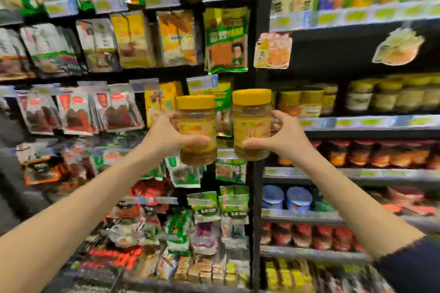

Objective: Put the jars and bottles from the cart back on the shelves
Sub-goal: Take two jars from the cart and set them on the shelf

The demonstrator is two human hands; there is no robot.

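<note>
Two bare forearms rise from the lower corners of the frame, the right one ending in a dark sleeve point(409, 266). The left hand point(166, 135) is wrapped round the left jar point(197, 126), with the thumb across the lower front and the fingers behind. The right hand point(283, 140) clasps the right jar point(252, 123) the same way, thumb low in front and fingers curled round the far side.

Both jars are clear, with yellow lids and yellow labels, and hold a tan-yellow paste. They are held roughly upright in the air, side by side at about the same height, with a narrow gap between them. Neither rests on a shelf; they hang in front of the black upright post point(256, 185) that divides two bays of supermarket shelving.

Behind the left hand, the left bay carries hanging snack packets point(78, 112) in red and white. Behind the right hand stands a row of similar yellow-lidded jars point(307, 102) on a shelf point(357, 122) edged with price tags — level with the upper part of the held jars. One shelf down are red-lidded jars point(357, 152), and below these, blue-topped tubs point(285, 197). Higher up, a large green packet point(226, 38) hangs beside the post. The picture is blurred, and the label print cannot be read.
</note>
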